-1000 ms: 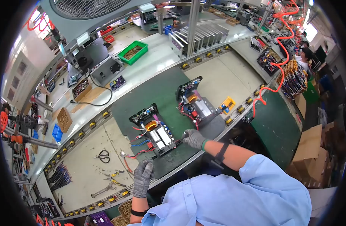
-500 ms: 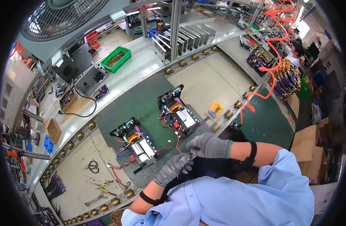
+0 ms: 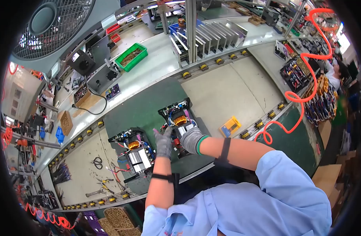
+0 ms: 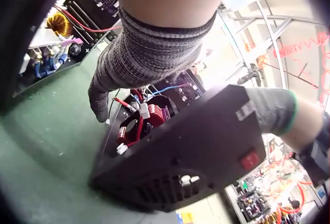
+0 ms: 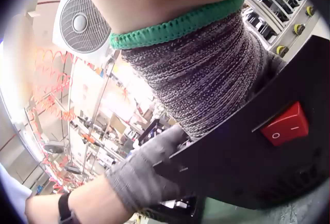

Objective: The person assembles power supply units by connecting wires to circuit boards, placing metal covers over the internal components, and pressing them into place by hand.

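Two open electronic units with copper coils lie on the green mat (image 3: pixel 129 104). Over the front of the right-hand unit (image 3: pixel 180 119) is my gloved right hand (image 3: pixel 193 139); the unit's black end panel (image 4: pixel 180 157) with a red rocker switch (image 5: pixel 286 124) hides its fingers, so I cannot tell whether they grip. My gloved left hand (image 3: pixel 163 143) reaches to the same unit's left side, fingers extended and spread. Fingertips (image 4: pixel 99 110) point down beside red, blue and white wires (image 4: pixel 142 109). The left-hand unit (image 3: pixel 137 155) stands beside that hand.
A yellow tray (image 3: pixel 230 126) lies right of the mat. Scissors (image 3: pixel 97 162), pliers (image 3: pixel 105 185) and a wrench (image 3: pixel 94 193) lie at left. Roller rails (image 3: pixel 204 67) edge the line. A coiled orange hose (image 3: pixel 294 94) hangs at right.
Both hands have moved from the mat's front edge, where they were together half a second ago, up to the right-hand unit. That unit stands slightly turned. The head view has shifted.
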Tool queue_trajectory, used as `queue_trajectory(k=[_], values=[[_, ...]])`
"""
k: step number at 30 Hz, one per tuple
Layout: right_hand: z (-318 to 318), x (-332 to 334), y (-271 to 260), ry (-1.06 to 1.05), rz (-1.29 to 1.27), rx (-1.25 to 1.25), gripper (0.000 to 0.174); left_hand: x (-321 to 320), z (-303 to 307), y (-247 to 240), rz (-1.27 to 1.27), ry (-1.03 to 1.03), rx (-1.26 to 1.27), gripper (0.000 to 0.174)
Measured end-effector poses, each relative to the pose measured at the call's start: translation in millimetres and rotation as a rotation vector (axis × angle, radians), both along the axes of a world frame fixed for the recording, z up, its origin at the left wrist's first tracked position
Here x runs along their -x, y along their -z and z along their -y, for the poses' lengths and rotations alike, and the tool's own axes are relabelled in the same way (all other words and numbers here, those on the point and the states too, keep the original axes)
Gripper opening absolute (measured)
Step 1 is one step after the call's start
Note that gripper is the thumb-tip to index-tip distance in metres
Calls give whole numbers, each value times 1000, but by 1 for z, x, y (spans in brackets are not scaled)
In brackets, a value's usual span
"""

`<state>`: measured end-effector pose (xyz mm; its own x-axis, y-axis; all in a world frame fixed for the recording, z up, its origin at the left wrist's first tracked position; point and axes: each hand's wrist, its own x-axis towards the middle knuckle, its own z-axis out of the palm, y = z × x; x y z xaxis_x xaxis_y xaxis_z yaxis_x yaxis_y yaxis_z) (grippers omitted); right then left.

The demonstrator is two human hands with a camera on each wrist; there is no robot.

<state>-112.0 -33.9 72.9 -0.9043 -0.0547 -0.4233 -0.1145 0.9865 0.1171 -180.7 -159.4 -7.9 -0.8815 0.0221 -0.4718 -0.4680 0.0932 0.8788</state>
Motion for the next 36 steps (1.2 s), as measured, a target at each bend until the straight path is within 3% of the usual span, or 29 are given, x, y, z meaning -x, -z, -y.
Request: queue_trajectory(k=[1, 2, 3, 5, 6, 7, 9, 10, 12, 17, 21, 23, 25, 27, 29, 31, 32, 33, 34, 35, 36], values=[[-2, 0, 18, 4, -72, 24, 35, 26, -7, 49, -104, 63, 132, 70], [-8, 0, 21, -3, -119, 56, 37, 40, -13, 57, -158, 86, 187, 70], [-15, -5, -32, -19, -122, 36, 37, 54, -18, 65, -211, 107, 243, 69], [-34, -17, -82, 212, 191, 313, 34, 57, -22, 39, -132, 364, 515, 57], [-48, -26, -70, 222, 122, 481, 33, 49, -16, 36, -267, 285, 495, 45], [-60, -38, -58, 199, 121, 463, 33, 40, -12, 41, -268, 259, 482, 45], [-75, -58, -52, 415, 135, 944, 32, 25, -1, 61, -287, 73, 114, 37], [-79, -66, -48, 406, 135, 945, 32, 17, 6, 65, -291, 66, 117, 37], [-75, -82, -38, 558, 113, 1163, 35, -12, 20, 55, 101, -226, -260, 27], [-75, -81, -10, 585, 10, 1173, 34, -13, 0, 20, 9, -382, -404, 20], [-83, -82, -25, 581, -118, 1166, 36, -6, -14, -21, -87, -308, -467, 15], [-87, -83, -22, 566, -133, 1142, 36, -12, -14, -34, -157, -158, -326, 26], [-88, -83, -24, 543, -160, 1114, 35, -8, -8, -28, -138, -149, -374, 19], [-83, -87, -35, 420, -170, 1001, 30, -1, 3, 5, -60, -487, -425, 13], [-73, -87, -35, 418, -147, 1040, 28, 2, 27, 63, 24, -511, -429, 16], [-64, -87, -27, 400, -200, 978, 25, 2, 43, 106, 289, -440, -418, 15], [-66, -87, -22, 404, -203, 979, 25, -7, 38, 81, 226, -274, -133, 11], [-70, -87, -16, 564, -233, 1124, 24, -11, 36, 73, 227, -272, -133, 11], [-76, -87, -9, 724, -262, 1266, 23, -13, 36, 68, 211, -270, -200, 15], [-85, -89, -2, 724, -261, 1264, 23, -15, 35, 62, 195, -268, -267, 18], [-97, -95, 6, 796, -307, 1259, 24, -20, 34, 46, 130, -330, -509, 17]])
